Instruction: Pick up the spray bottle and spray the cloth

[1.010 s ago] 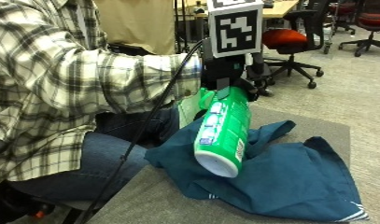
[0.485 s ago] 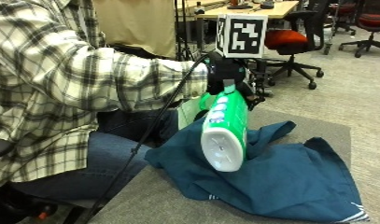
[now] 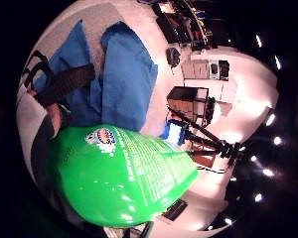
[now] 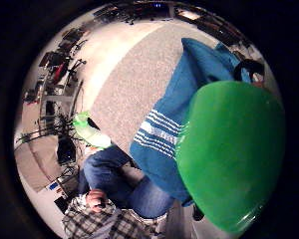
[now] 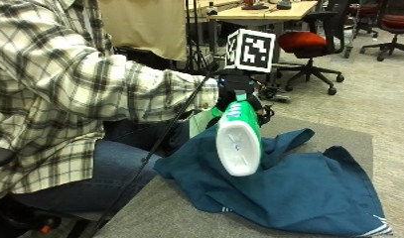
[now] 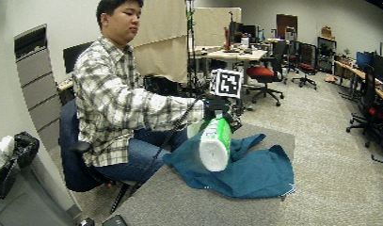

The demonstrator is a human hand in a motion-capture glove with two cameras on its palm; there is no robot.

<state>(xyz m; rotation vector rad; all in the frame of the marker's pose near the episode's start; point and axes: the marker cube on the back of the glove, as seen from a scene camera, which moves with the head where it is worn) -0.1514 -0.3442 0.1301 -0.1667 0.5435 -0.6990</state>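
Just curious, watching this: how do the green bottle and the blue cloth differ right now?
The spray bottle is bright green, rigid and held up off the table by the gloved right hand, its base tipped toward the camera. The cloth is dark teal, soft and lies rumpled on the table.

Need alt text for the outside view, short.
A black-gloved right hand holds a green plastic spray bottle tilted, white base toward the camera, above a crumpled dark teal cloth on a grey carpeted table.

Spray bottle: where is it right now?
In the outside view the spray bottle is lifted in the gloved right hand, base tilted out above the blue cloth.
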